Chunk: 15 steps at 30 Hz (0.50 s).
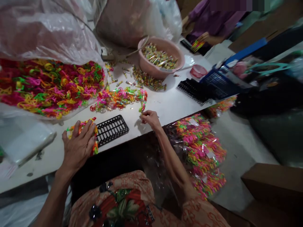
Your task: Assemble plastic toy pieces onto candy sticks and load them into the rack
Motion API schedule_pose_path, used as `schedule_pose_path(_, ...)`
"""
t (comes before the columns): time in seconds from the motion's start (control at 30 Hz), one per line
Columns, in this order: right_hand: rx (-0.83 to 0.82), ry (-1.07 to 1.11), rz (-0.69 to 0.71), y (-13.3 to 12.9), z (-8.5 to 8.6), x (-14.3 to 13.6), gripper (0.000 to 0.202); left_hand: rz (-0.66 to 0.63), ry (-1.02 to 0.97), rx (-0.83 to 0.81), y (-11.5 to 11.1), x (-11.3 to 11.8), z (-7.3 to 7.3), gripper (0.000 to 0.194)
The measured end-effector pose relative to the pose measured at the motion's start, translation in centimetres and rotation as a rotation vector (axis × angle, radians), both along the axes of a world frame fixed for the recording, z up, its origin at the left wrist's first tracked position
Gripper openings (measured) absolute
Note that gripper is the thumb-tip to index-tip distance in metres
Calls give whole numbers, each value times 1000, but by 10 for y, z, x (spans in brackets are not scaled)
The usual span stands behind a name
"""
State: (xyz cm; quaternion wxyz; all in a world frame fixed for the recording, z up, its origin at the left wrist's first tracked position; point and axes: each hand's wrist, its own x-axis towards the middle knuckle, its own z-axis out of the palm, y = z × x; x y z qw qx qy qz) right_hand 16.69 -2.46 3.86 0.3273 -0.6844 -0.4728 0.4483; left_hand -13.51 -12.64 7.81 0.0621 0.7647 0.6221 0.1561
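Observation:
My left hand (79, 143) lies spread over a group of colourful plastic pieces (95, 146) at the left end of a black slotted rack (112, 130). To the right, my right hand (151, 119) pinches at the lower end of a green and pink piece (142, 105) beside a loose pile of similar pieces (118, 97). The rack's right part shows bare slots. Its left end is hidden under the pieces and my left hand.
A big plastic bag of colourful pieces (52, 85) stands left. Behind are a pink basin (163, 73) of small wrapped tubes, more black racks (194, 90) and a blue basket (219, 83). Packed bags (203, 148) lie below the table edge. Another person's hand (207, 37) shows at the far side.

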Motion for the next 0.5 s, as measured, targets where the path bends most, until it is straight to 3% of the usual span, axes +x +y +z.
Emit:
schedule_pose_path(0.1, 29, 261, 219, -32, -11, -60, 6, 31, 32, -65, 2, 2, 4, 51)
schedule_pose_path(0.23, 114, 264, 377, -60, -17, -127, 10, 49, 62, -117, 3, 2, 6, 51)
schedule_pose_path(0.4, 308, 105, 564, -64, -17, -143, 20, 45, 57, -110, 2, 2, 6, 50)
schedule_pose_path(0.5, 283, -52, 645, -63, -14, -139, 19, 43, 45, -94, 2, 2, 5, 51)
